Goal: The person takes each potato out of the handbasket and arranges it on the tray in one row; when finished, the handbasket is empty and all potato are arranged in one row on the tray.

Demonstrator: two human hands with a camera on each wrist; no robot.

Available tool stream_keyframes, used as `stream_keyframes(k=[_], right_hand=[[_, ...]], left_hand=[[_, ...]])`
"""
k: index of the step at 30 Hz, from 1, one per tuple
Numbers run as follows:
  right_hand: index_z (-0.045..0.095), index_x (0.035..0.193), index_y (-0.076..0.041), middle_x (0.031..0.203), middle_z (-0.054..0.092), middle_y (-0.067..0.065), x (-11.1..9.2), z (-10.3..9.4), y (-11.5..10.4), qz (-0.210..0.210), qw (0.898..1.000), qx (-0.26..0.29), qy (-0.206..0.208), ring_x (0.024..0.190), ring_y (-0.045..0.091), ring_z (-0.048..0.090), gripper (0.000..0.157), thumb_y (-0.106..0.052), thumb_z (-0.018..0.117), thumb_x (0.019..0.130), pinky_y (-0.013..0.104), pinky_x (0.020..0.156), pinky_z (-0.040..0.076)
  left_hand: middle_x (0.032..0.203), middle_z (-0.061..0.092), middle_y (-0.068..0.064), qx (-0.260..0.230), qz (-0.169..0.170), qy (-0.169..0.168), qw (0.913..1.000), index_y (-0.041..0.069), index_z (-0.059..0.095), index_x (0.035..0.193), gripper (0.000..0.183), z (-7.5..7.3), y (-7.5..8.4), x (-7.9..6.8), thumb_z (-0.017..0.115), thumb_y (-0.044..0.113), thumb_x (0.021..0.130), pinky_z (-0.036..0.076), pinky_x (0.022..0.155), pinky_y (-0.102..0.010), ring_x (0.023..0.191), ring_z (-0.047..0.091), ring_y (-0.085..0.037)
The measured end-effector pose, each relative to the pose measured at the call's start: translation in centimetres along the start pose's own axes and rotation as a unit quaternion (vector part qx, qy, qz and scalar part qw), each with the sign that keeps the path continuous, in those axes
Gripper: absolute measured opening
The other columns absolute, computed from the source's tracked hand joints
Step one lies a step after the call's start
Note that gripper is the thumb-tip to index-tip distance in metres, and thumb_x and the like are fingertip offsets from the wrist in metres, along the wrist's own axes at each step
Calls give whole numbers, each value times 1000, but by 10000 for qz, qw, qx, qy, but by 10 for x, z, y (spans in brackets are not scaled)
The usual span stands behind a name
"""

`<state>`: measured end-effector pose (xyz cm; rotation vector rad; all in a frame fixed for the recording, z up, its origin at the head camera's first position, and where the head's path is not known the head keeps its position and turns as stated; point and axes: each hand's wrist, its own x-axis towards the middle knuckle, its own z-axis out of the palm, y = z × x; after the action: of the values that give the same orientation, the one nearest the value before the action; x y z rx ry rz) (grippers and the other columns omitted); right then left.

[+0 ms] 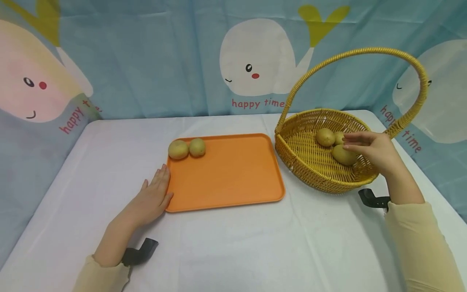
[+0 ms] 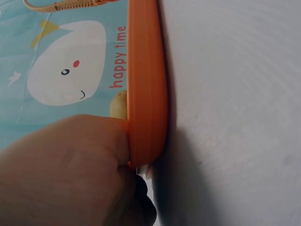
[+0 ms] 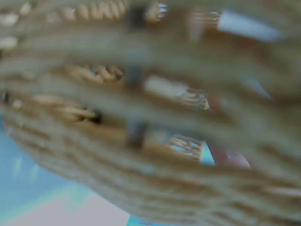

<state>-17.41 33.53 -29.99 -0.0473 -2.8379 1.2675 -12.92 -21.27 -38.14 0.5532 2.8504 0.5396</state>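
Observation:
My left hand (image 1: pixel 153 198) lies with straight fingers along the left edge of an orange tray (image 1: pixel 226 174). In the left wrist view that hand (image 2: pixel 70 165) touches the tray's side wall (image 2: pixel 146 84). Two potatoes (image 1: pixel 178 149) sit side by side in the tray's far left corner. Inside a wicker basket (image 1: pixel 324 180) are three more potatoes (image 1: pixel 325 137). Over the basket's right side, my right hand (image 1: pixel 379 150) reaches in, thumb and fingers apart, beside the nearest potato (image 1: pixel 344 155). It partly covers the potatoes. Blurred wicker (image 3: pixel 141 179) fills the right wrist view.
The basket's tall arched handle (image 1: pixel 383 50) rises above the right forearm. A white cloth (image 1: pixel 237 247) covers the table. Behind it hangs a blue curtain (image 1: pixel 157 61) printed with whales. Black wrist straps (image 1: pixel 140 253) are on both wrists.

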Motion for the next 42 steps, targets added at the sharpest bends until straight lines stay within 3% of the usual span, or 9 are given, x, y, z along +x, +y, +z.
stream_keyframes(k=[5,10,13,18,22,25,33,38,42], right_hand=[[56,125,8,99,61,-24,6,0,4,-112,9994,-288,-149,85,-16,53,49,-23,67,89,5,72,43],[53,126,10,121,61,15,12,0,6,-62,9982,-454,-378,82,-16,55,47,-20,63,92,6,72,43],[51,128,11,127,53,28,13,-1,8,46,9970,-544,-549,80,-16,54,48,-20,62,93,5,72,42],[50,129,9,126,53,29,16,-2,9,163,9940,-821,-703,82,-16,52,54,-26,65,90,4,70,40],[53,126,8,124,55,30,18,1,8,53,9896,-1286,-641,100,15,61,55,-29,67,89,17,74,46],[55,123,10,122,55,31,20,5,9,-57,9877,-1446,-585,112,41,52,53,-27,68,88,28,78,46],[56,122,10,117,59,29,21,11,12,356,9879,-1162,-961,99,26,54,50,-20,71,85,15,64,46],[59,120,8,115,61,25,21,10,11,239,9854,-1201,-1180,106,30,51,52,-27,73,84,15,69,43],[62,118,4,112,65,18,22,10,12,22,9819,-1119,-1530,97,12,52,50,-30,74,83,16,73,42]], left_hand=[[153,3,-28,-16,18,-3,10000,-11,6,146,68,1,-1,-1,44,21,99,8,105,-66,139,6,-45],[153,4,-29,-47,27,13,10000,-11,6,146,68,1,0,-1,44,20,99,8,105,-66,139,7,-45],[153,4,-28,-28,44,22,10000,-11,7,146,68,1,1,0,44,20,99,8,105,-66,139,7,-45],[153,5,-28,11,42,40,10000,-11,8,146,68,2,1,0,45,20,99,9,105,-66,139,8,-44],[153,5,-28,36,39,46,10000,-11,8,146,68,2,0,0,45,20,99,9,105,-66,139,8,-44],[153,5,-28,60,46,59,10000,-12,9,146,68,2,0,0,45,20,99,9,105,-66,139,8,-44],[153,5,-28,48,39,35,10000,-12,8,146,68,2,1,0,45,20,99,9,105,-66,139,8,-44],[153,4,-28,59,18,15,10000,-12,8,146,68,0,1,0,45,20,99,8,105,-66,139,7,-44],[153,4,-28,50,-17,12,10000,-11,8,146,68,0,0,-1,44,20,99,8,105,-66,140,7,-44]])
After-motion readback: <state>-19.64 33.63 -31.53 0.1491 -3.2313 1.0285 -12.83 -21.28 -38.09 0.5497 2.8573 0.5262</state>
